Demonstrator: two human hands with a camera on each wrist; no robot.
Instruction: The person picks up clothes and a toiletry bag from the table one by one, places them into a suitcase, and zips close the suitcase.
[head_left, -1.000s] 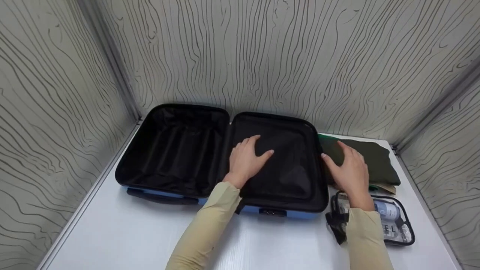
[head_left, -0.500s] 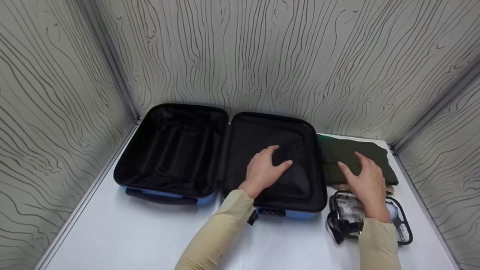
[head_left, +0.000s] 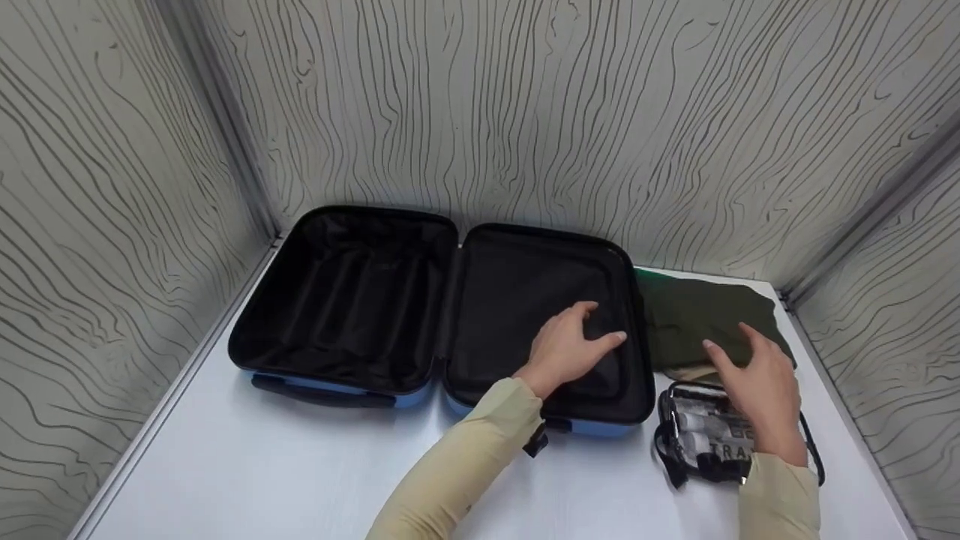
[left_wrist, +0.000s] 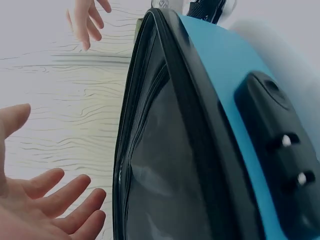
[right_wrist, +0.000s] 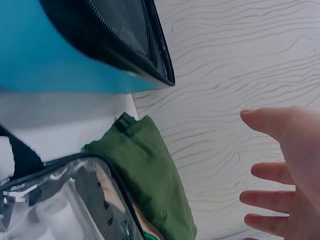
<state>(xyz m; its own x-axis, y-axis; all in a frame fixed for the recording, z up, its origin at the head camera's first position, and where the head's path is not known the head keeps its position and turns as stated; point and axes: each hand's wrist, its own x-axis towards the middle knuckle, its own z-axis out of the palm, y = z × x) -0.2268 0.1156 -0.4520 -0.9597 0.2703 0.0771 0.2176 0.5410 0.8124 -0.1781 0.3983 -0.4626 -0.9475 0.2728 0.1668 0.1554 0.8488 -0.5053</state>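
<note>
An open blue suitcase (head_left: 450, 300) with black lining lies on the white table, its two halves side by side. My left hand (head_left: 566, 349) hovers over the right half, fingers relaxed and thumb apart, holding nothing. Above the clear toiletry pouch (head_left: 724, 435) is my right hand (head_left: 765, 394), also relaxed and holding nothing; it hides part of the pouch. White bottles show through the pouch's clear side. Behind the pouch lies a folded dark green cloth (head_left: 705, 315), with a beige layer (right_wrist: 105, 185) peeking out under it.
A black combination lock (left_wrist: 272, 150) sits on the suitcase's front side. The left half has a black handle (head_left: 322, 391) toward me. Patterned wall panels (head_left: 525, 112) enclose the table (head_left: 285, 465) at the back and both sides.
Both hands have moved right and slightly toward me, the right one from the green cloth to over the pouch. The suitcase, cloth and pouch stay in place.
</note>
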